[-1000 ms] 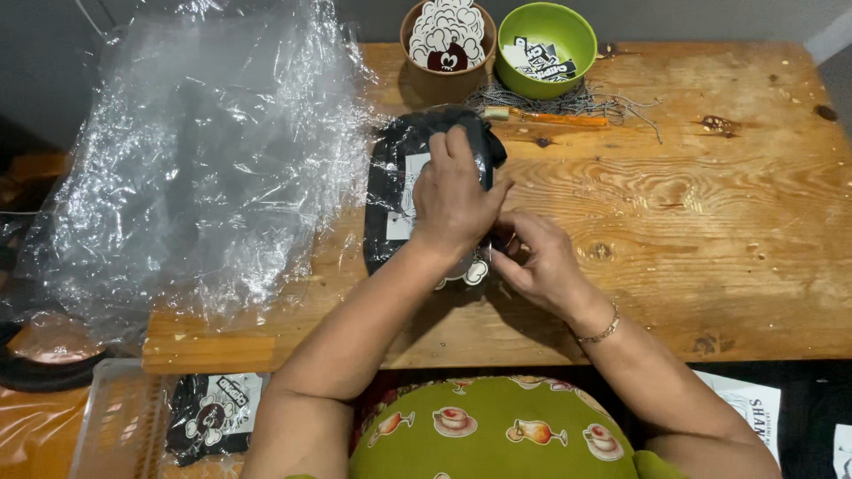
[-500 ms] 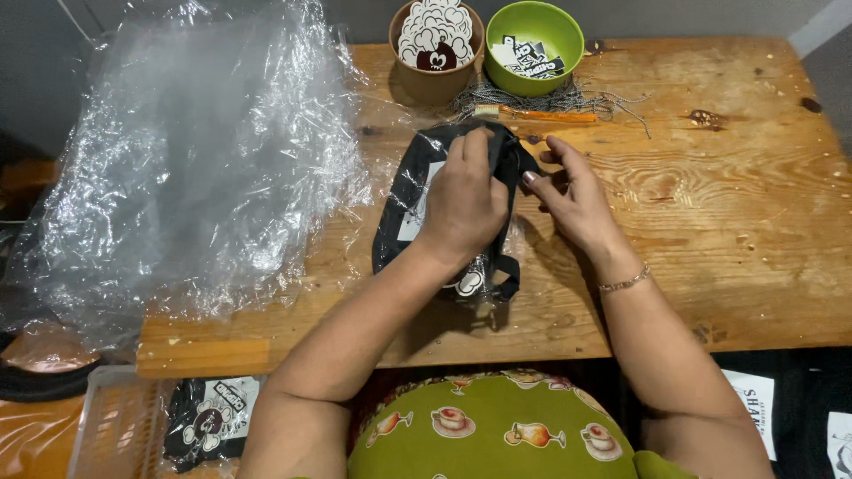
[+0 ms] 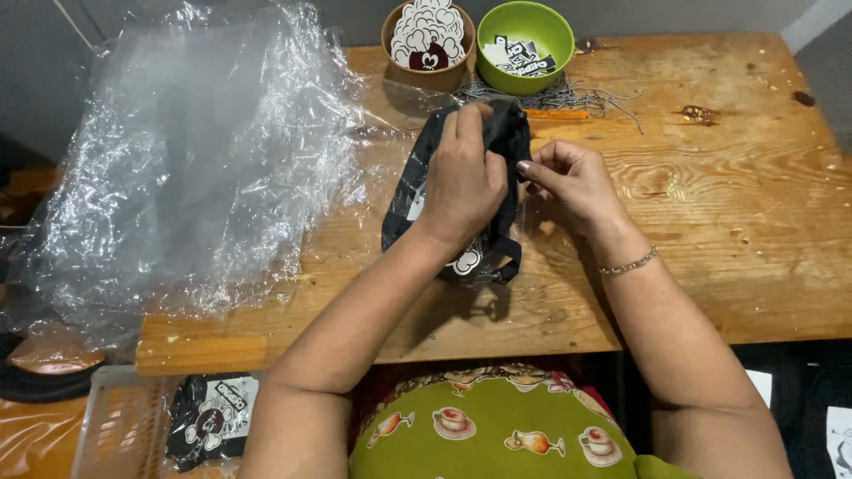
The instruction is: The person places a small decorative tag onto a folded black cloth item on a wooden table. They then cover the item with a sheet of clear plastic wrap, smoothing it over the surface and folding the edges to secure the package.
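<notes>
Two hands on black fabric item (image 3: 497, 146), mid-surface, near side of far bowls. Left hand (image 3: 463, 177) clamps over top, pinning it flat. Right hand (image 3: 568, 182) pinches right edge, fingers narrow. Clear plastic heap (image 3: 195, 160) parked left, off wooden surface (image 3: 737, 195) work zone.

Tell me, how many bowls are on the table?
2. A brown bowl full of white cutouts sits at the table's far edge, and a green bowl of small tags stands right beside it. None looks hidden.
</notes>
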